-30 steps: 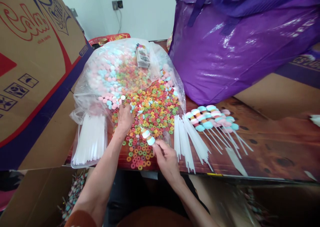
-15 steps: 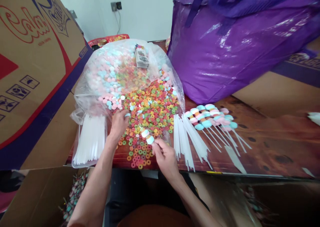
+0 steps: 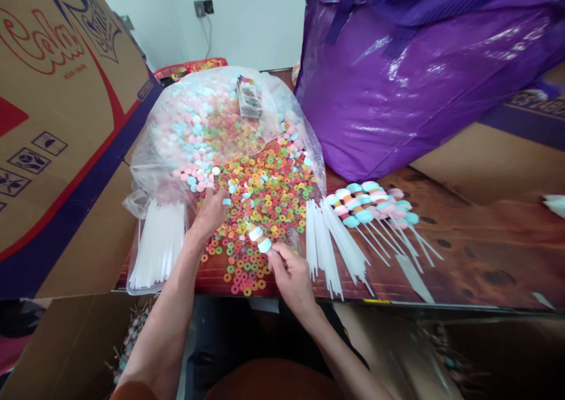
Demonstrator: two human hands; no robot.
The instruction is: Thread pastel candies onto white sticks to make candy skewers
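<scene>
My right hand (image 3: 289, 276) pinches a white stick threaded with a few candies (image 3: 259, 239), held just above a heap of small coloured ring candies (image 3: 265, 206). My left hand (image 3: 210, 210) rests on the left part of that heap, fingers curled around a pale blue candy at their tips. Pink, blue and white round candies (image 3: 196, 176) lie just beyond it, spilling from a clear plastic bag (image 3: 212, 117).
Loose white sticks (image 3: 326, 241) and finished candy skewers (image 3: 375, 203) lie to the right on the wooden table (image 3: 485, 253). A bagged bundle of sticks (image 3: 159, 244) sits at left. A purple bag (image 3: 419, 76) and cardboard boxes (image 3: 57, 106) stand around.
My left hand has drawn back slightly from the pink and blue candies, now with a pale blue piece at its fingertips. The right hand has barely moved with its stick.
</scene>
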